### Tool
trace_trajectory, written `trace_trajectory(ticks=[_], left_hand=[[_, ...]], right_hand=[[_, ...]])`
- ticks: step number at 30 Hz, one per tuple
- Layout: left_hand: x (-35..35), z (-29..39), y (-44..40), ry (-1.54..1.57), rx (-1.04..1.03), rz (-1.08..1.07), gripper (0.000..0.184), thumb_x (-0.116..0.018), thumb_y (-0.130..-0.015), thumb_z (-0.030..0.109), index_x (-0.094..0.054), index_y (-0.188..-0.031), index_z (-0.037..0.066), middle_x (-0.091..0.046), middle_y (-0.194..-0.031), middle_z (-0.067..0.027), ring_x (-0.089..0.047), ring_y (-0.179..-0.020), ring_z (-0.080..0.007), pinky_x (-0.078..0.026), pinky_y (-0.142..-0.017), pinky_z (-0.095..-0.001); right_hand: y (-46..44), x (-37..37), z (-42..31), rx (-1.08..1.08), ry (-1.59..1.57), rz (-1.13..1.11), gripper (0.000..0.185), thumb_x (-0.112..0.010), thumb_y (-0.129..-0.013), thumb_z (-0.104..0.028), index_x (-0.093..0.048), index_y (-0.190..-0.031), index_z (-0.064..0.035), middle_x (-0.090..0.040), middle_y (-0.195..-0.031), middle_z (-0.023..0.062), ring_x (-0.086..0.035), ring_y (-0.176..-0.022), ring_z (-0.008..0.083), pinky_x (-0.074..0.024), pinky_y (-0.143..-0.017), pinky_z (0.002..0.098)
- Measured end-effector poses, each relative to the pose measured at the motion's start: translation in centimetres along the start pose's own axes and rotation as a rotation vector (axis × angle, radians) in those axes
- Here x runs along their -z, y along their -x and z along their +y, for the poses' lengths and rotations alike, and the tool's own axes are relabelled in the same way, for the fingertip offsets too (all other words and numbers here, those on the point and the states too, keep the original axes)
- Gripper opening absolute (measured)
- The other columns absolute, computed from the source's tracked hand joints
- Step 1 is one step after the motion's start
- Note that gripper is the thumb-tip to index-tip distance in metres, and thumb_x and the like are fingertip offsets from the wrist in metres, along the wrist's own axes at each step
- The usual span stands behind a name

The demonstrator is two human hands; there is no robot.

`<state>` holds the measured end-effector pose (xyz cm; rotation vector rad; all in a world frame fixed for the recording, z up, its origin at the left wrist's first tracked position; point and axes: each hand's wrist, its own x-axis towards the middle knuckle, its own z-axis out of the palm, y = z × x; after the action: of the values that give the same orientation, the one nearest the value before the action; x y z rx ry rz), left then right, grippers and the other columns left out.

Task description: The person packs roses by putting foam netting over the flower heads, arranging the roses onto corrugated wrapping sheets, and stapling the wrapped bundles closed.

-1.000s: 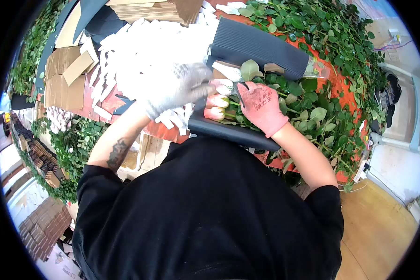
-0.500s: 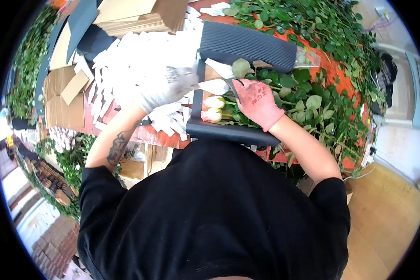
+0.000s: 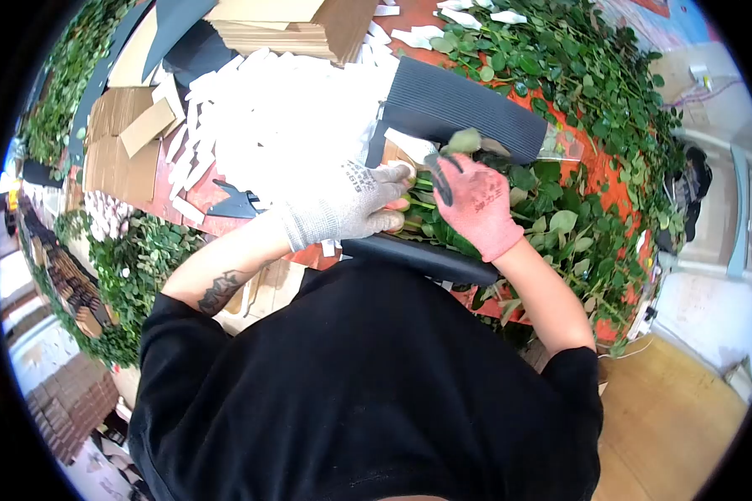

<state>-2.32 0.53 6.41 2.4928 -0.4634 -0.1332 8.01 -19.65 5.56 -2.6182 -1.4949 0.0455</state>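
Note:
My left hand point(image 3: 363, 200), in a pale grey knitted glove, is closed around rose heads point(image 3: 407, 177) that are mostly hidden by its fingers. To its right, my right hand point(image 3: 478, 204) wears a pink glove with dark fingertips; its fingers are curled down on the rose stems point(image 3: 424, 204). A white-sleeved bud point(image 3: 411, 146) lies just above the fingers of both hands. Roses and leaves rest between a black ribbed sheet point(image 3: 464, 108) at the back and a black padded-looking edge point(image 3: 430, 259) close to my body.
Loose white sleeves point(image 3: 284, 117) are heaped left of the flowers. Stacked cardboard sheets point(image 3: 297, 25) stand behind the heap, and brown cardboard pieces point(image 3: 121, 159) lie farther left. Leafy stems point(image 3: 576, 83) cover the right side of the red table. A black tool-like piece point(image 3: 232, 200) lies near my left forearm.
My left hand has moved right and down from the white bud onto the rose heads, covering them. The right hand stays over the stems. The whole view has shifted slightly.

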Motion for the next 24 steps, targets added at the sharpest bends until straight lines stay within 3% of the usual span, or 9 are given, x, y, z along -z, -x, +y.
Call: trace_trajectory(ticks=[3, 5, 9, 11, 14, 16, 17, 20, 24], left_hand=[[0.0, 0.2, 0.3, 0.074, 0.115, -0.117, 0.045, -0.059, -0.087, 0.036, -0.060, -0.119, 0.004, -0.049, -0.134, -0.0137, -0.060, -0.105, -0.0296, -0.047, -0.090, -0.0359], [0.3, -0.1, 0.2, 0.058, 0.051, -0.156, 0.043, -0.058, -0.088, 0.036, -0.061, -0.118, 0.006, -0.048, -0.136, -0.0137, -0.059, -0.106, -0.0297, -0.047, -0.090, -0.0362], [0.5, 0.2, 0.2, 0.107, 0.119, -0.192, 0.039, -0.057, -0.088, 0.035, -0.063, -0.115, 0.008, -0.047, -0.137, -0.0133, -0.059, -0.108, -0.0292, -0.046, -0.091, -0.0361], [0.1, 0.0, 0.2, 0.113, 0.169, -0.227, 0.039, -0.057, -0.088, 0.035, -0.063, -0.116, 0.008, -0.048, -0.136, -0.0133, -0.058, -0.109, -0.0297, -0.046, -0.092, -0.0364], [-0.5, -0.8, 0.3, 0.132, 0.117, -0.183, 0.041, -0.058, -0.087, 0.036, -0.062, -0.116, 0.007, -0.048, -0.135, -0.0148, -0.058, -0.108, -0.0306, -0.047, -0.091, -0.0380], [-0.9, -1.6, 0.5, 0.084, -0.078, 0.056, 0.037, -0.060, -0.086, 0.030, -0.062, -0.114, 0.006, -0.054, -0.127, -0.0155, -0.059, -0.105, -0.0311, -0.048, -0.089, -0.0376], [-0.6, -2.1, 0.3, 0.083, -0.088, 0.048, 0.037, -0.060, -0.086, 0.030, -0.062, -0.114, 0.006, -0.054, -0.127, -0.0155, -0.059, -0.105, -0.0311, -0.048, -0.089, -0.0376], [-0.1, -3.7, -1.1, -0.003, 0.107, 0.356, 0.026, -0.062, -0.084, 0.017, -0.063, -0.107, 0.005, -0.062, -0.106, -0.0122, -0.061, -0.096, -0.0296, -0.049, -0.083, -0.0355], [-0.4, -3.8, -1.8, -0.055, 0.199, 0.243, 0.021, -0.062, -0.083, 0.015, -0.063, -0.100, 0.004, -0.063, -0.100, -0.0112, -0.062, -0.090, -0.0286, -0.049, -0.078, -0.0372]], right_hand=[[-1.2, 0.2, 0.0, -0.093, 0.115, 0.069, 0.047, -0.064, -0.076, -0.027, -0.053, -0.117, -0.0083, -0.061, -0.100, 0.0113, -0.064, -0.084, 0.0254, -0.0515, -0.069, 0.0362], [-2.2, -0.8, 0.7, -0.116, 0.096, -0.091, 0.043, -0.067, -0.076, -0.027, -0.057, -0.113, -0.0085, -0.065, -0.097, 0.0102, -0.065, -0.084, 0.0260, -0.0526, -0.072, 0.0364], [-3.0, -1.0, 0.2, -0.078, 0.121, -0.179, 0.043, -0.067, -0.075, -0.027, -0.057, -0.112, -0.0083, -0.065, -0.092, 0.0083, -0.065, -0.084, 0.0247, -0.0522, -0.072, 0.0363], [-3.4, -0.7, 0.2, -0.064, 0.081, -0.078, 0.043, -0.067, -0.075, -0.026, -0.057, -0.112, -0.0074, -0.065, -0.094, 0.0085, -0.065, -0.085, 0.0242, -0.0519, -0.073, 0.0362], [-2.9, -2.0, 0.1, -0.011, 0.145, -0.088, 0.035, -0.062, -0.077, -0.020, -0.058, -0.110, -0.0074, -0.063, -0.096, 0.0088, -0.064, -0.085, 0.0236, -0.0518, -0.069, 0.0342], [-2.2, -2.6, 0.4, 0.085, 0.201, 0.023, 0.028, -0.054, -0.080, -0.013, -0.060, -0.107, -0.0077, -0.061, -0.094, 0.0081, -0.064, -0.082, 0.0225, -0.0519, -0.064, 0.0322], [-2.0, -2.6, 0.4, 0.072, 0.202, 0.025, 0.028, -0.054, -0.080, -0.013, -0.060, -0.107, -0.0077, -0.061, -0.094, 0.0081, -0.064, -0.082, 0.0225, -0.0519, -0.064, 0.0322], [-2.1, -2.6, 0.2, 0.038, 0.217, -0.048, 0.029, -0.057, -0.078, -0.014, -0.060, -0.106, -0.0065, -0.060, -0.095, 0.0080, -0.063, -0.081, 0.0227, -0.0519, -0.065, 0.0326], [-2.2, -2.6, 0.4, 0.026, 0.159, -0.040, 0.030, -0.058, -0.076, -0.014, -0.060, -0.106, -0.0058, -0.061, -0.094, 0.0092, -0.063, -0.081, 0.0243, -0.0519, -0.067, 0.0336]])
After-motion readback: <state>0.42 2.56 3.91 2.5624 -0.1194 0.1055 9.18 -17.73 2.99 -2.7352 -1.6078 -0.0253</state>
